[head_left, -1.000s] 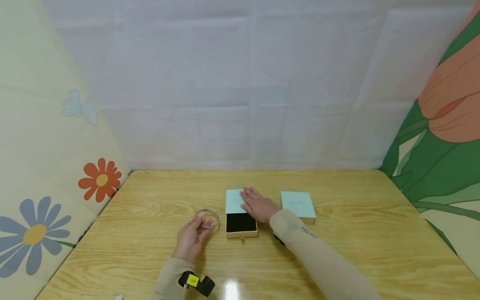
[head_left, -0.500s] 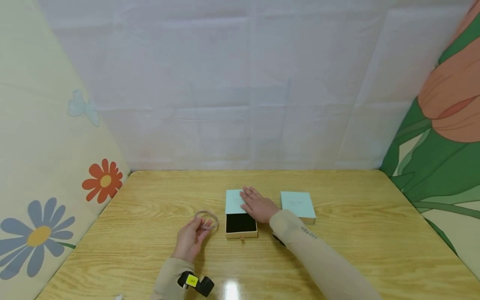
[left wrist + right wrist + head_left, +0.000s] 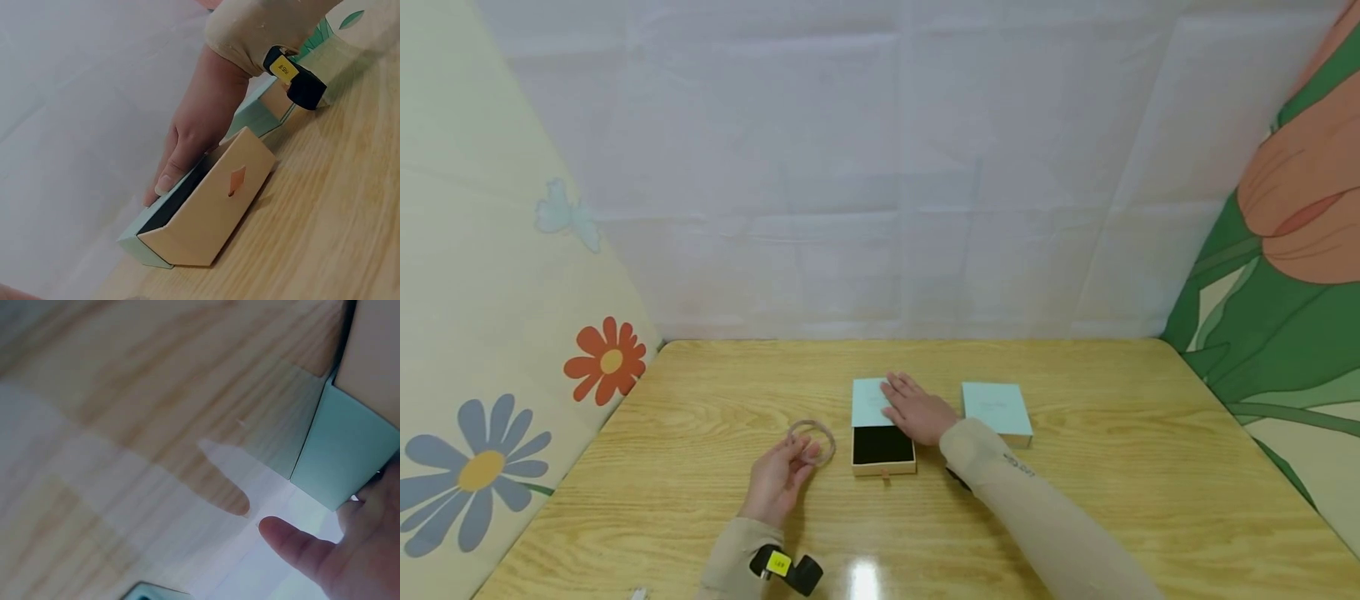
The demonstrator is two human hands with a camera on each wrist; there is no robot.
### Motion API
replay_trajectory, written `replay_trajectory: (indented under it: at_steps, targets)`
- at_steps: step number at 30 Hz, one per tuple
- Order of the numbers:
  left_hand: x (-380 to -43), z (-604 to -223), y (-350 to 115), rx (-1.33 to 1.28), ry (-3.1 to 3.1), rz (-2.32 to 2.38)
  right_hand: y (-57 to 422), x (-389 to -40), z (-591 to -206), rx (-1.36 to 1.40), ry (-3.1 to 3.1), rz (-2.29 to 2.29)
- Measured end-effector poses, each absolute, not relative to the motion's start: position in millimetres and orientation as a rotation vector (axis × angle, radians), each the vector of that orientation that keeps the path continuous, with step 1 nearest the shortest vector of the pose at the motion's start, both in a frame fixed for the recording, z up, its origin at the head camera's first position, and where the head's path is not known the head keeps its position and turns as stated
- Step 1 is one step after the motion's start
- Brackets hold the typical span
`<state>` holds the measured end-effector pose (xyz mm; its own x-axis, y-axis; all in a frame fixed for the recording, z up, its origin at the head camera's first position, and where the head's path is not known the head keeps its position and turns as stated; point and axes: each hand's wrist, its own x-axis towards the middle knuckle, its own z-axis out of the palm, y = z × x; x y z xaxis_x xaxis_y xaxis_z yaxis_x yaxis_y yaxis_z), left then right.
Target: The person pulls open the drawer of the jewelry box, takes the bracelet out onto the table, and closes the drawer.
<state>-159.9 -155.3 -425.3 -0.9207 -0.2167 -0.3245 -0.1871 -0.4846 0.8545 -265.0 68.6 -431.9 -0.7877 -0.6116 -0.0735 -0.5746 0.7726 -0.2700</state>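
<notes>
Apparently for steadiness, the half-open box (image 3: 869,470) is held under the flat right hand (image 3: 919,413), a bangle (image 3: 832,442) being pinched to its left by the left hand (image 3: 777,480).

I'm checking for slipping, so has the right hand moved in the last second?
No: in the head view, the right hand keeps its place relative to the table.

The head view looks forward and down from above the counter (image 3: 685,467), wide enough for the backdrop (image 3: 880,167). The left wrist view is low, tilted and nearer, facing the open box's (image 3: 206,200) front; the right wrist view, also tilted, is closest, beside it. All three share that box.
</notes>
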Motion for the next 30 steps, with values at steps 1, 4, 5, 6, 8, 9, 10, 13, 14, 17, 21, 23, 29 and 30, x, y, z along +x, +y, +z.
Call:
replay_trajectory:
  at_steps: [1,4,5,6,8,9,10,13,14,17,21,23,29,30]
  targets:
    - [-159.8,-425.5,-156.0,0.616,-1.605,-2.611,68.7,-265.2,-432.1,-0.947,2.809,-0.348]
    - [-159.3,-426.8,-158.2,0.602,-1.662,-2.578,68.9,-265.4,-432.1,-0.950,2.811,-0.346]
    - [-159.2,-427.4,-159.3,0.600,-1.684,-2.567,68.9,-265.6,-432.3,-0.951,2.811,-0.345]
    - [-159.2,-428.0,-160.6,0.600,-1.701,-2.557,69.0,-265.6,-432.0,-0.952,2.812,-0.341]
    - [-159.2,-428.5,-163.2,0.602,-1.743,-2.534,69.0,-265.7,-431.8,-0.951,2.811,-0.344]
    - [-159.2,-428.4,-164.5,0.603,-1.774,-2.520,69.0,-265.8,-431.9,-0.950,2.811,-0.344]
    - [-159.1,-428.2,-166.0,0.604,-1.813,-2.501,68.9,-265.9,-432.0,-0.950,2.811,-0.343]
    - [-158.8,-427.4,-169.6,0.596,-1.920,-2.443,68.8,-266.0,-432.2,-0.947,2.810,-0.339]
    - [-158.8,-427.3,-170.8,0.591,-1.955,-2.422,68.7,-266.0,-432.0,-0.947,2.809,-0.339]
    - [-159.6,-428.1,-174.8,0.575,-2.049,-2.365,68.6,-266.1,-432.2,-0.946,2.807,-0.334]
    - [-160.8,-429.0,-181.9,0.563,-2.151,-2.319,68.4,-265.9,-432.1,-0.945,2.806,-0.338]
    - [-161.4,-429.0,-185.9,0.564,-2.207,-2.306,68.2,-265.7,-431.8,-0.943,2.806,-0.339]
    - [-163.2,-427.3,-194.3,0.586,-2.373,-2.259,67.9,-264.6,-429.9,-0.929,2.797,-0.343]
    - [-163.6,-427.3,-195.0,0.597,-2.394,-2.248,67.9,-264.1,-429.2,-0.927,2.795,-0.347]
